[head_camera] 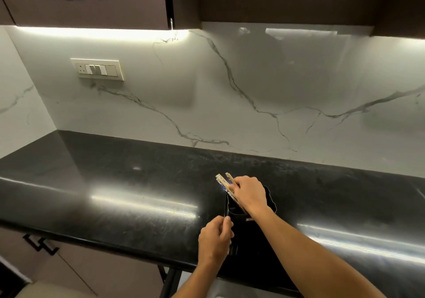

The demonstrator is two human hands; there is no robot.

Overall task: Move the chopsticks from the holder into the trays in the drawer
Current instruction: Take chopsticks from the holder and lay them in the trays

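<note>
We judge the task barely begun: our right hand [247,192] grips the chopsticks [223,181], ends inside the holder [270,200] on the countertop [115,182], our left hand [215,238] grasps its side, no drawer in view.

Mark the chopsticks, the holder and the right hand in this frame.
chopsticks [222,181], head view, on the patterned top ends sticking out past the fingers.
holder [243,233], head view, on its black front wall below the wrist.
right hand [249,192], head view, on the back of the hand gripping the chopsticks.
</note>
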